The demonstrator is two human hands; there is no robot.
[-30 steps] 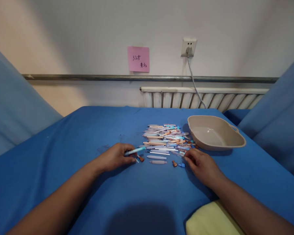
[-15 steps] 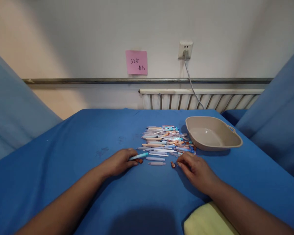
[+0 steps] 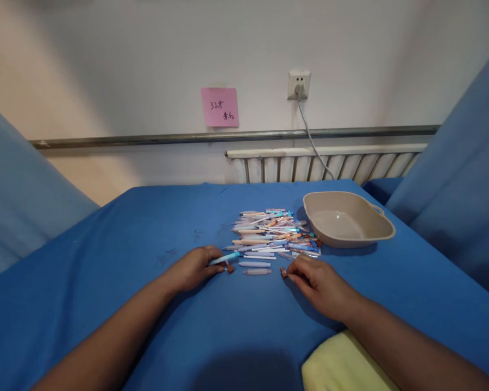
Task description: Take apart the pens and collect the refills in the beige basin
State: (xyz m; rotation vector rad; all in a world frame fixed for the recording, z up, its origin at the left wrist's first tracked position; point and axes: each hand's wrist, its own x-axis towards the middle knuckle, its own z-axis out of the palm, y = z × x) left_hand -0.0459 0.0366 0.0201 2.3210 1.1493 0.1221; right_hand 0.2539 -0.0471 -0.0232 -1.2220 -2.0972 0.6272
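My left hand (image 3: pixel 201 267) is closed around a turquoise-and-white pen (image 3: pixel 226 258), its turquoise end pointing right. A small brown piece (image 3: pixel 230 267) sticks out below the pen at the same fingertips. Across from it, my right hand (image 3: pixel 315 282) has thumb and forefinger pinched at a small brown piece (image 3: pixel 284 272) low over the blue cloth; what it belongs to is too small to tell. Between the hands lie a lilac pen (image 3: pixel 255 264) and a pale pink pen (image 3: pixel 257 272), side by side. Behind them spreads a pile of pens (image 3: pixel 264 236) in several colours.
A beige plastic basin (image 3: pixel 378 238) stands right of the pile. A yellow cloth (image 3: pixel 342 364) lies under my right forearm. Blue cloth (image 3: pixel 106 244) covers the table. Behind are a radiator (image 3: pixel 281 168), a rail (image 3: pixel 167 139) and a plugged-in cable (image 3: pixel 309 133); curtains hang on both sides.
My right fingertips have come left to touch the small brown piece. The left hand keeps its pen, and the brown piece there has tilted downward. The view has shifted slightly.
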